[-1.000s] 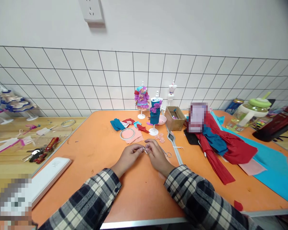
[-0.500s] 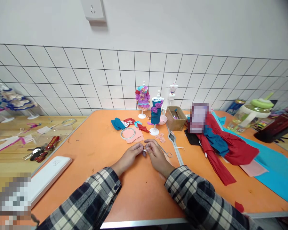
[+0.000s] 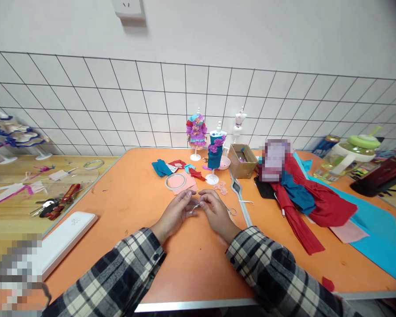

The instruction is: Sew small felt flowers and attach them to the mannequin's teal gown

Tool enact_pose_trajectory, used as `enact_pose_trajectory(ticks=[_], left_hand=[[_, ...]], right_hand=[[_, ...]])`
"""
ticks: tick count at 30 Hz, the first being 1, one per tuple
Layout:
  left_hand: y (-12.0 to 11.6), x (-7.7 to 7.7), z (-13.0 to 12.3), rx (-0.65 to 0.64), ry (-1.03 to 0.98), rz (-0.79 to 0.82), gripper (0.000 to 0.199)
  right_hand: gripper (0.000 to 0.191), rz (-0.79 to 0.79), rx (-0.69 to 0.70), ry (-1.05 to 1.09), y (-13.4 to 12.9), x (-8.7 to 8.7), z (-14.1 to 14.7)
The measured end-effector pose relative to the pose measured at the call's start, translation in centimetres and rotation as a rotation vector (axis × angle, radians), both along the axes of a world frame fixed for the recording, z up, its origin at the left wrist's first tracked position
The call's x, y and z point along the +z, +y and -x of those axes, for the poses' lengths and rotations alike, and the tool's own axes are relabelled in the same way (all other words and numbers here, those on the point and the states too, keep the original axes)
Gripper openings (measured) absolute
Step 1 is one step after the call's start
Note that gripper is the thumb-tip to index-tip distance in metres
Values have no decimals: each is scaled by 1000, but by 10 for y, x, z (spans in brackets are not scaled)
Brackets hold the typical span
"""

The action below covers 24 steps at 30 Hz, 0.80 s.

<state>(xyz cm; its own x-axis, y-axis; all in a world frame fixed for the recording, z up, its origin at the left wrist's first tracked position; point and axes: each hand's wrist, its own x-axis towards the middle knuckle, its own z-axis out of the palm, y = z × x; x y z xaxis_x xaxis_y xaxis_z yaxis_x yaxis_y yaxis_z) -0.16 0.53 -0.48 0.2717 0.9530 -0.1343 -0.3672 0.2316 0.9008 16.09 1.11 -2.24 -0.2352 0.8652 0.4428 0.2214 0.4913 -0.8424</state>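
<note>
Above the orange table, my right hand [image 3: 216,213] pinches a small, thin white strip [image 3: 195,208] between thumb and fingertips. The strip's exact kind is too small to make out. Close on its left, my left hand [image 3: 174,211] has its thumb and fingers apart, with the strip's free end by its fingertips. Beyond the hands stands a small dress form [image 3: 214,159] in a teal dress with purple flowers. A silver ring [image 3: 175,187] lies on pink cloth [image 3: 188,185], and pink cut-outs [image 3: 222,188] are scattered nearby. Small scissors [image 3: 232,211] lie partly behind my right hand.
Behind are a purple-dressed form [image 3: 196,132], a white form [image 3: 240,119] and a cardboard box [image 3: 242,162]. Red cloth [image 3: 330,202], blue sheeting [image 3: 383,233], a jug [image 3: 346,160] and a dark bottle [image 3: 383,176] lie or stand right. A white power bank [image 3: 67,242] and keys [image 3: 48,207] are left.
My left thumb and fingers have parted from the pinch beside my right fingertips. More of the white strip shows now, still held by my right hand. The view has tilted slightly down.
</note>
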Motion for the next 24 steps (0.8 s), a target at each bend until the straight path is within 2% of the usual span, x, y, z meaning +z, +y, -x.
enact_pose_trajectory(ticks=[2,4,10,15,17,24], left_hand=[[-1,1,1,-102,-1,-30,50],[1,0,2,-148,58,-87,59],[6,-3,4,-103,243,-164,63],[3,1,3,-136,439,-157,39],[2,1,2,-116,505,-192,38],[4,-2,-1,-120,464,-304,29]], right_hand=[[10,14,-22,8,1,0,-1],[10,14,-37,7,2,0,-1],[9,-26,-31,-18,4,-3,-3],[9,-18,-39,-29,2,1,-3],[10,-22,-36,-33,0,2,-3],[10,-11,-23,-21,0,3,-3]])
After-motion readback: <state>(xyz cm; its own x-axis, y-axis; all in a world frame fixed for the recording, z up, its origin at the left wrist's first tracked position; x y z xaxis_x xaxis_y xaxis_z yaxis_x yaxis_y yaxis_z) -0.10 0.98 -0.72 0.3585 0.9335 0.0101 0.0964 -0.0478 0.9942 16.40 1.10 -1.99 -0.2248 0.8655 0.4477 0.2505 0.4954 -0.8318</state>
